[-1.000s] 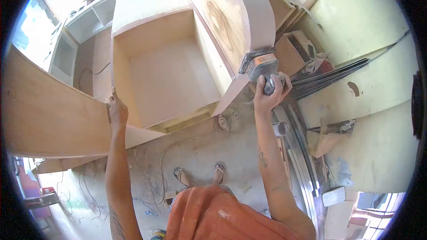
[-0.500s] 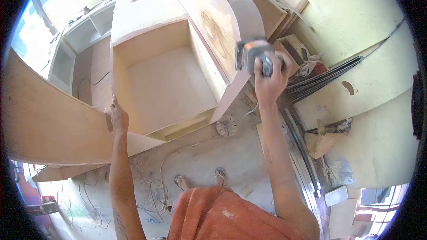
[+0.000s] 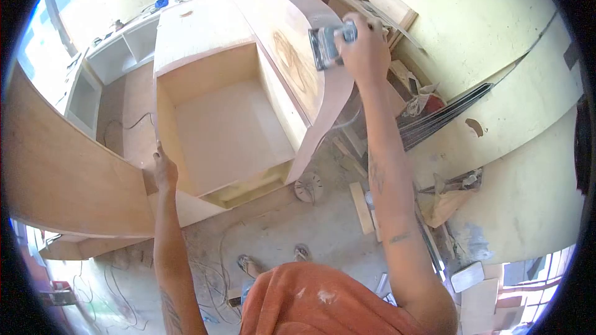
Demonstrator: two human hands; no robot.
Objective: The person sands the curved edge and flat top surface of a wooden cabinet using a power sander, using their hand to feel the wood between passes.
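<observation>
My right hand (image 3: 366,54) is wrapped round a dark palm sander (image 3: 325,47). The sander lies against the pinkish curved edge (image 3: 338,90) of a wooden side panel (image 3: 282,31), toward its far end. On the left, my left hand (image 3: 165,170) grips the front edge of an open wooden cabinet (image 3: 233,127), where its left panel (image 3: 81,180) meets the box. Its fingers are closed over that edge. The palm sander's underside is hidden.
Below the cabinet a round slotted disc (image 3: 308,187) lies on the dusty floor, with cords (image 3: 214,273) near my feet. Wood offcuts (image 3: 361,208) and long dark strips (image 3: 444,115) lie to the right. Large pale boards (image 3: 490,18) lean there, and white shelving (image 3: 127,46) stands at far left.
My right hand has carried the palm sander farther away and slightly left along the curved edge. My left hand keeps its grip on the cabinet. The view has shifted a little.
</observation>
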